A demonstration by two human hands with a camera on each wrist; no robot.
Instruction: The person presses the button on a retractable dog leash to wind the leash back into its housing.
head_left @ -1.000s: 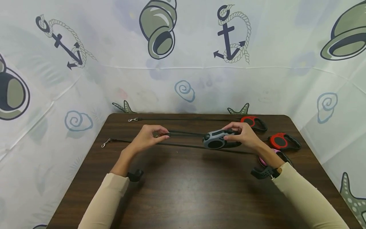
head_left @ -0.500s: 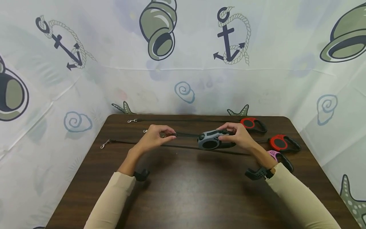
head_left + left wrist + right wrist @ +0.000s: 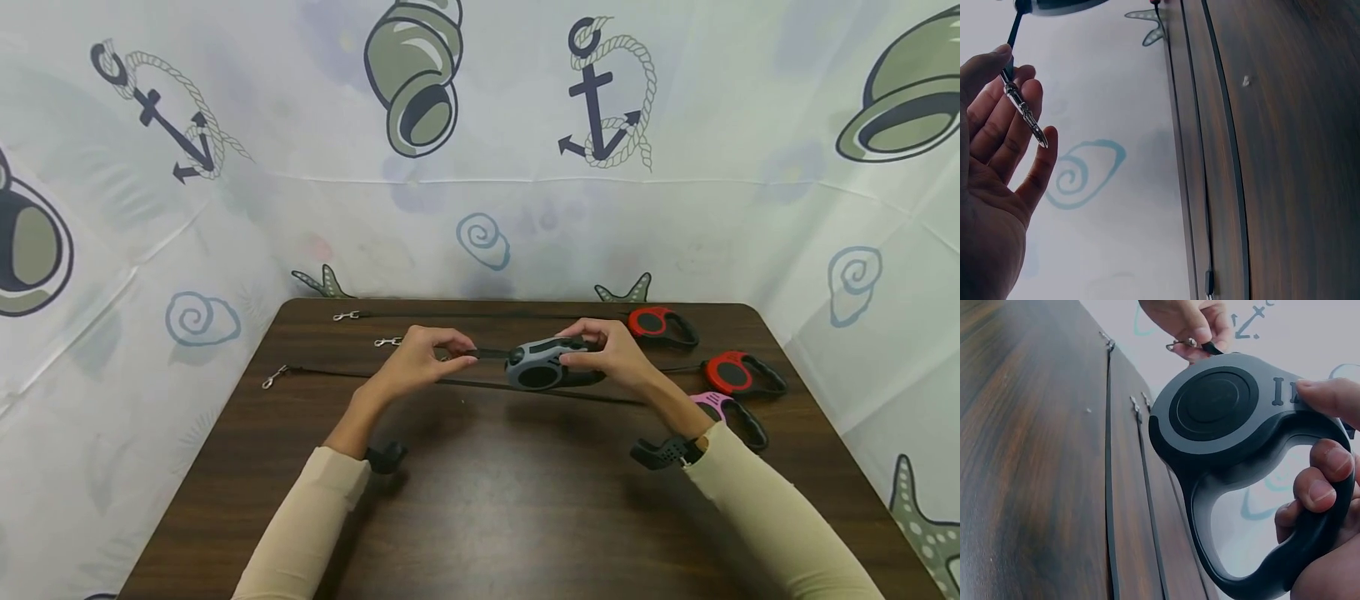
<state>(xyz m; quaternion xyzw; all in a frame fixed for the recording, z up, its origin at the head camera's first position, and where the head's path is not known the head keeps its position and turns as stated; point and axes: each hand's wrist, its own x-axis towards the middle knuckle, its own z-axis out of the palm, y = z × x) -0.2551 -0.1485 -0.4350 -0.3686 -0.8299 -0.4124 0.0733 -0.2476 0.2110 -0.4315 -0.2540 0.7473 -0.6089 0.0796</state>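
Observation:
My right hand (image 3: 617, 357) holds a grey and black retractable dog leash (image 3: 534, 365) above the table, with fingers curled round its black handle (image 3: 1260, 584) in the right wrist view. My left hand (image 3: 416, 362) pinches the black strap (image 3: 492, 354) that comes out of the leash's front. In the left wrist view the strap runs between thumb and fingers, and its silver clip (image 3: 1025, 114) hangs down past the fingers. A short length of strap shows between the left fingertips and the grey casing.
Two red and black leashes (image 3: 651, 322) and a pink and black leash (image 3: 712, 405) lie at the table's right. Their straps stretch left, ending in metal clips (image 3: 275, 377). The pink one is partly behind my right wrist. A patterned cloth (image 3: 330, 217) hangs behind the table.
My hands have come closer together: the left moved right, the right moved left with the grey leash. The strap between them has shortened. More of the pink leash and a clip now show.

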